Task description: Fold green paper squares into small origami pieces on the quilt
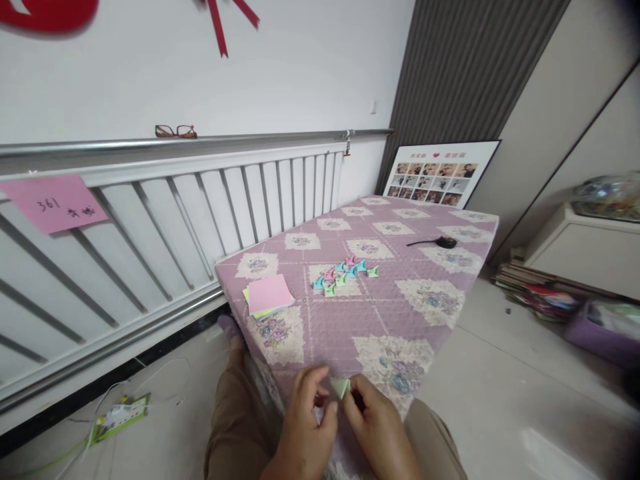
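Observation:
A small folded piece of light green paper (341, 387) is pinched in the fingers of my right hand (377, 427), just above the near end of the table. My left hand (307, 423) is beside it on the left, fingers curved and apart, with nothing gripped. Farther up the cloth stand several small folded paper shapes (341, 280) in pink, blue and green, grouped in slanting rows. Left of them lies a stack of square paper sheets (270, 295), pink on top with yellow and blue edges showing.
A floral purple cloth covers the table (370, 320). Toward its far right lies a black round object (447, 243) with a thin strip. A white radiator (220, 207) runs along the left, glasses (176, 131) resting above. A power strip (120, 417) lies on the floor.

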Demonstrator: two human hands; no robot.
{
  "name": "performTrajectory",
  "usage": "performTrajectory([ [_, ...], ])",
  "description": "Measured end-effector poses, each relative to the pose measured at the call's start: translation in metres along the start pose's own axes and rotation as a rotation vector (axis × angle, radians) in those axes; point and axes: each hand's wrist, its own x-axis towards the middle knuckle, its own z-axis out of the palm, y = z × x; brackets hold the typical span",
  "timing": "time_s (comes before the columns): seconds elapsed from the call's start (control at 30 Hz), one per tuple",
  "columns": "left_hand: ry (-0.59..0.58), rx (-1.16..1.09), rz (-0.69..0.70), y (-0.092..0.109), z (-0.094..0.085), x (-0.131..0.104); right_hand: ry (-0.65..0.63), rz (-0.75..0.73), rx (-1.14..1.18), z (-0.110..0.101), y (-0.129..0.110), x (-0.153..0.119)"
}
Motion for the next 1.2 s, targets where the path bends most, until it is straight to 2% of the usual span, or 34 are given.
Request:
performTrajectory([
  [0.13, 0.011, 0.106, 0.033, 0.004, 0.007, -0.007, 0.083, 0.046, 0.078, -0.003, -0.001, 0.0],
  [0.3, 0.027, 0.202, 0.038, 0.009, 0.013, -0.002, 0.027, 0.099, 0.118, -0.002, -0.004, -0.002],
  [0.47, -0.037, 0.293, 0.046, 0.008, 0.009, 0.004, -0.019, 0.106, 0.065, -0.004, -0.006, -0.002],
  [0.73, -0.208, 0.703, -0.02, 0.014, -0.002, 0.019, -0.007, 0.017, -0.07, 0.002, -0.004, 0.001],
  [0.93, -0.326, 0.856, -0.082, -0.001, 0.008, 0.033, -0.041, -0.007, -0.163, 0.022, 0.019, 0.009],
  [1.2, -0.352, 0.881, -0.066, -0.026, 0.017, 0.05, -0.075, -0.025, -0.255, 0.034, 0.044, 0.026],
])
